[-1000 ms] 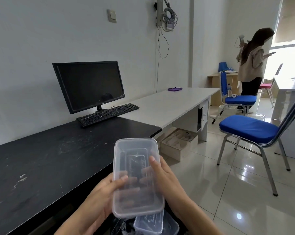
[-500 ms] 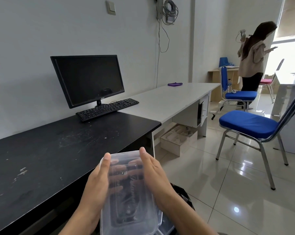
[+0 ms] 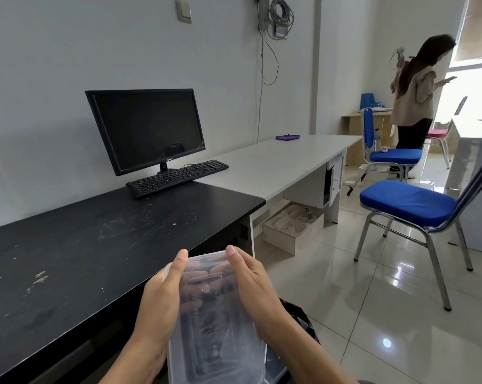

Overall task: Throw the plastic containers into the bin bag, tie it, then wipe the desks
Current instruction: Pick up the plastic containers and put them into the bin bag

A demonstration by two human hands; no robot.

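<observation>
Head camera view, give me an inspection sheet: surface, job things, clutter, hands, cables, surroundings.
Surface: black desk scuffed with pale specks; white desk beside it.
Job's things: clear plastic container held above the black bin bag.
Clutter: monitor, keyboard; purple cloth on the white desk.
Hands: left hand and right hand both grip the container.
Cables: coiled cables on the wall, one lead hanging down.
Surroundings: blue chair, open box under the white desk, a person standing far off.
</observation>
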